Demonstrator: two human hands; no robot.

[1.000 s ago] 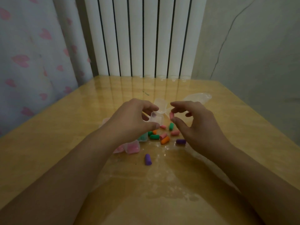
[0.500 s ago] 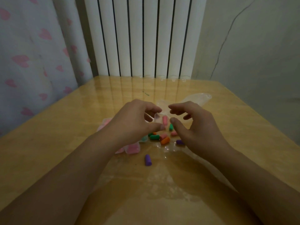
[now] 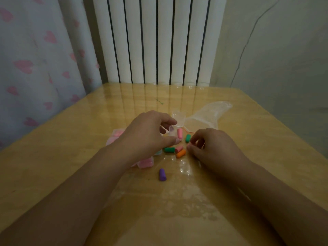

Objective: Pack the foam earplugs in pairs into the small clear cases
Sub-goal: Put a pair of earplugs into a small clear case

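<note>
Open case held over loose earplugs; risk of spill and mismatched pair.

The left hand [image 3: 150,137] has its grip clamped on a small clear case [image 3: 173,133], thumb below and fingers above, lid [image 3: 178,118] hinged open behind; a pink earplug [image 3: 179,133] stands at the case mouth, and whether it is fully seated cannot be told. The right hand [image 3: 213,148] is down on the worktop [image 3: 53,166], fingertips pinched together at something small and pink among the loose plugs; what it holds cannot be confirmed. A green earplug [image 3: 187,138], another green one [image 3: 169,149], an orange one [image 3: 181,153] and a purple one [image 3: 162,174] lie loose. Likely faults: tilting the case drops the pink plug; a wrong colour is picked; springy foam blocks the lid. Filled pink cases [image 3: 145,162] sit beside the left wrist and could be knocked.
</note>
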